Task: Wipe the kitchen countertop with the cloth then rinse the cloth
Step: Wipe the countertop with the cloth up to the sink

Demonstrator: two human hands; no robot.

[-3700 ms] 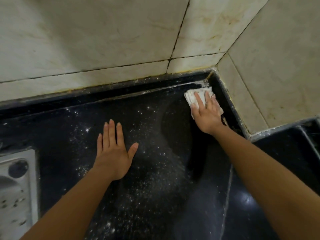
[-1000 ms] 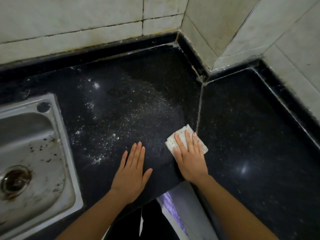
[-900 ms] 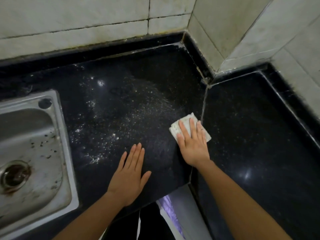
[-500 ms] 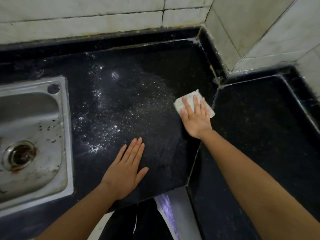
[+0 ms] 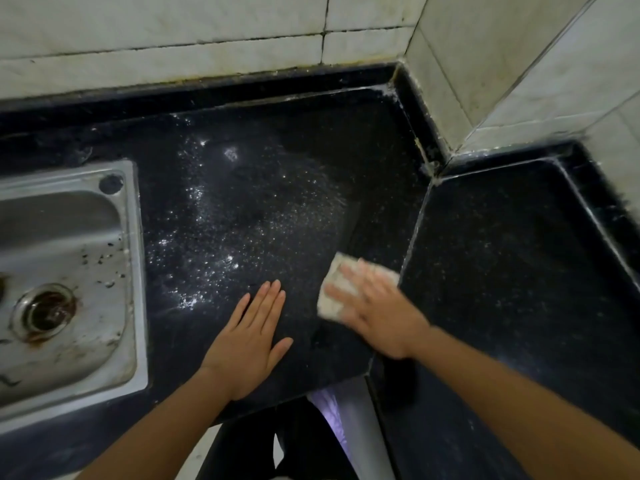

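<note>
A folded whitish cloth [image 5: 334,292] lies flat on the black speckled countertop [image 5: 277,161], close to the seam between its two slabs. My right hand [image 5: 377,313] presses down on the cloth with spread, straight fingers and looks blurred from motion. My left hand [image 5: 251,337] rests flat on the counter near the front edge, just left of the cloth, fingers straight and together. White powdery specks [image 5: 214,251] are scattered over the counter between the hands and the sink.
A stainless steel sink [image 5: 114,271] with a rusty drain [image 5: 45,311] is set into the counter at the left. Pale tiled walls [image 5: 207,39] meet in a corner at the back right. A second black slab [image 5: 519,265] extends to the right.
My right hand has dragged the cloth back toward the front edge and slightly left, after pushing it away half a second before. The left hand stays planted.
</note>
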